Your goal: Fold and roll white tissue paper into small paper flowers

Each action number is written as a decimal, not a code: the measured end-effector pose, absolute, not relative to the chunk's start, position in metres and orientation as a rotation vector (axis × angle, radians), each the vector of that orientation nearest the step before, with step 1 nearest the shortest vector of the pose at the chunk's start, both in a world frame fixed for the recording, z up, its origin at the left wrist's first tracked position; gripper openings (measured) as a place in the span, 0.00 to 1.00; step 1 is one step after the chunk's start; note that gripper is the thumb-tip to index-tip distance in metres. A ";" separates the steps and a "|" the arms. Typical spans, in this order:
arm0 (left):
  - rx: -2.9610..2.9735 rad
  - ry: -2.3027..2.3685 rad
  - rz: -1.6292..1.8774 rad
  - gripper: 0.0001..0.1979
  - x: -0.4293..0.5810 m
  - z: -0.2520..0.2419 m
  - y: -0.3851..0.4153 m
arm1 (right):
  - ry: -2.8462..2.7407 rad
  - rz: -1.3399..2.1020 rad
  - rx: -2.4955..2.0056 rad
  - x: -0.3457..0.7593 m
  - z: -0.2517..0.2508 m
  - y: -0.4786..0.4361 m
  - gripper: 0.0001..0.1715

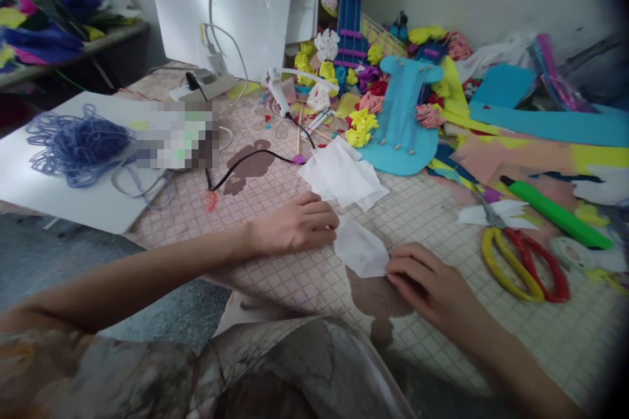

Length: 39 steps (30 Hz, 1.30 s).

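Between my hands is a small white tissue paper sheet [361, 247], lifted just over the patterned tablecloth [314, 275]. My left hand [297, 224] is closed, fingers curled at the sheet's upper left edge. At its lower right corner, my right hand [427, 278] pinches the paper between thumb and fingers. Just beyond lies a loose pile of similar white sheets [344, 173]. A blue guitar-shaped cutout [405, 124] with strings across it rests behind the pile, with a yellow crumpled paper flower [361, 127] against its left side.
Scissors with yellow and red handles [525, 265] lie at right beside a green cutter [555, 213] and a tape roll [572, 252]. A glue gun [278, 91] stands at the back, its black cord [246, 157] crossing the cloth. Blue yarn [81, 141] sits on a white board at left.
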<state>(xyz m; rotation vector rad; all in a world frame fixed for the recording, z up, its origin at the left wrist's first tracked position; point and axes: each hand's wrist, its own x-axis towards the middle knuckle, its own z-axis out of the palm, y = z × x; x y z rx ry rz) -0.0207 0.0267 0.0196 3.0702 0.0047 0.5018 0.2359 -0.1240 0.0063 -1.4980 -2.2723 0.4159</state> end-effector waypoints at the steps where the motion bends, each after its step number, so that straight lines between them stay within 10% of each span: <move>1: 3.068 0.009 0.501 0.11 -0.021 0.020 0.024 | -2.269 0.438 -1.500 0.237 0.007 -0.122 0.08; 39: 2.884 0.222 0.461 0.13 -0.019 0.013 0.020 | -2.239 0.139 -1.537 0.224 0.000 -0.133 0.10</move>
